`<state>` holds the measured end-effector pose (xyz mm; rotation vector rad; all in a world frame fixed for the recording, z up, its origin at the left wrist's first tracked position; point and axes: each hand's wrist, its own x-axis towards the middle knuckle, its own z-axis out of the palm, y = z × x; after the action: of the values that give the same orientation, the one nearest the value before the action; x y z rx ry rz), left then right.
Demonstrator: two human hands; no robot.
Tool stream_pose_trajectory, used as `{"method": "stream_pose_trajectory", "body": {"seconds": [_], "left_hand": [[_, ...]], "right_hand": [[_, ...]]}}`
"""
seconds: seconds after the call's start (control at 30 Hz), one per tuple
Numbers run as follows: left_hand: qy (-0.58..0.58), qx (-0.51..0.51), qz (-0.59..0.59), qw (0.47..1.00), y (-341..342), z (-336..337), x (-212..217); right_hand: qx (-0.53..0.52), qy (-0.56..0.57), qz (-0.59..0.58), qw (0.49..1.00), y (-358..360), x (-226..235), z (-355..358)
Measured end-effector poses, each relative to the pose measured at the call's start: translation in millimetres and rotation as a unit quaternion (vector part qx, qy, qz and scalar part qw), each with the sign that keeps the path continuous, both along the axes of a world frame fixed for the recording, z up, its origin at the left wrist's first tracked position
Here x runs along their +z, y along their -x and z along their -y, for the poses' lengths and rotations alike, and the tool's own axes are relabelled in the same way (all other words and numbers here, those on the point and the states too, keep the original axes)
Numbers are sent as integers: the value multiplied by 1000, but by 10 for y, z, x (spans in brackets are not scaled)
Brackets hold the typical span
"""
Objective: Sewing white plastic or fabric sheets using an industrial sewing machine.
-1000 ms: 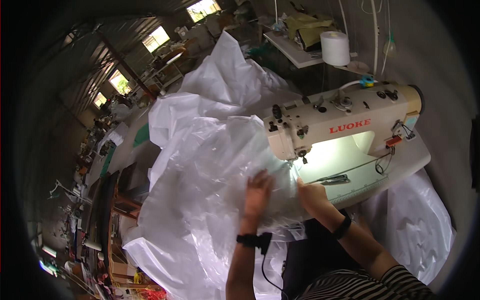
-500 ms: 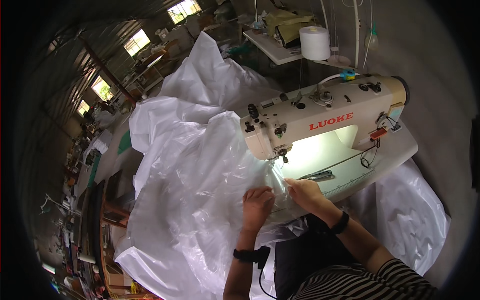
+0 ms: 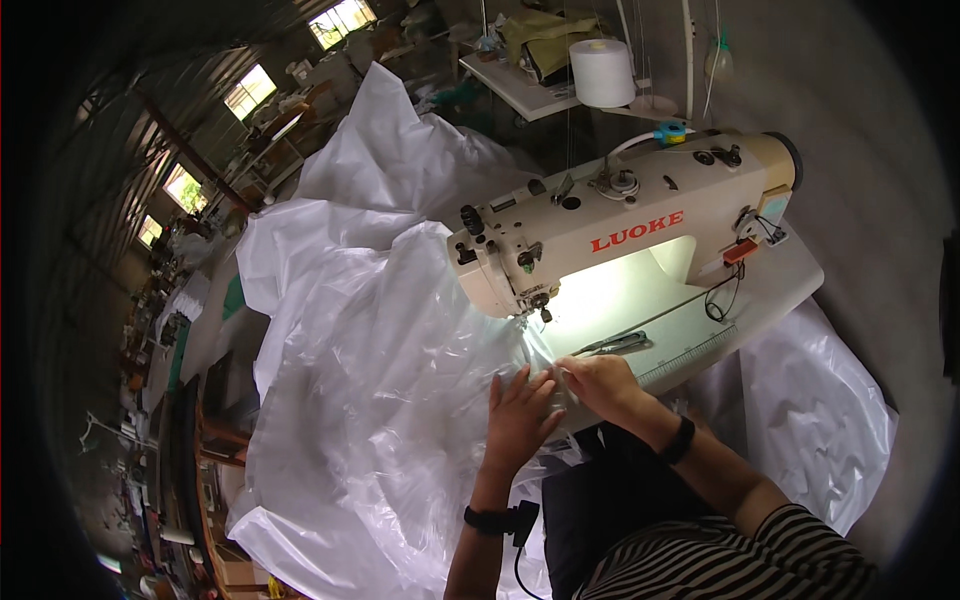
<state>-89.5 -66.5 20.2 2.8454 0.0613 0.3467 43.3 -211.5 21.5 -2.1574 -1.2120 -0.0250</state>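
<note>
A large, shiny white plastic sheet [image 3: 350,330] lies in folds over the left of the sewing machine [image 3: 620,230] and spills down toward me. Its edge runs up to the needle area, under the lit machine head. My left hand [image 3: 520,415] rests on the sheet with its fingers spread. Just right of it, my right hand [image 3: 600,388] pinches the sheet's edge in front of the needle. Small thread snips [image 3: 620,343] lie on the machine bed behind my right hand.
A white thread cone [image 3: 603,75] stands behind the machine, near a small table [image 3: 510,85] with cloth on it. More white sheet [image 3: 815,410] hangs off the right of the machine bed. Cluttered shelves and benches fill the far left.
My left hand's fingers have gone from curled to spread on the sheet. My right hand stays at the sheet's edge. The whole view has shifted slightly, the machine appearing further left.
</note>
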Motion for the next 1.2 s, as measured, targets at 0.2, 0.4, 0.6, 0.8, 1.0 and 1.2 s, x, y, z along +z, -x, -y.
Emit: {"method": "stream_pose_trajectory", "body": {"seconds": [0.2, 0.4, 0.6, 0.8, 1.0, 1.2], "left_hand": [[-36, 46, 55, 997, 138, 195, 27], [-7, 54, 33, 998, 424, 271, -60], [-42, 136, -10, 990, 684, -283, 69], [-10, 61, 2, 998, 526, -204, 145], [-9, 22, 142, 990, 312, 255, 52], [134, 159, 169, 963, -144, -6, 131]], "right_hand": [[60, 34, 44, 997, -58, 38, 83], [98, 39, 102, 989, -158, 93, 152], [108, 79, 110, 985, -170, 76, 137], [99, 62, 139, 983, -179, -13, 105], [111, 36, 130, 985, -211, -46, 134], [127, 58, 114, 984, -219, 44, 126]]}}
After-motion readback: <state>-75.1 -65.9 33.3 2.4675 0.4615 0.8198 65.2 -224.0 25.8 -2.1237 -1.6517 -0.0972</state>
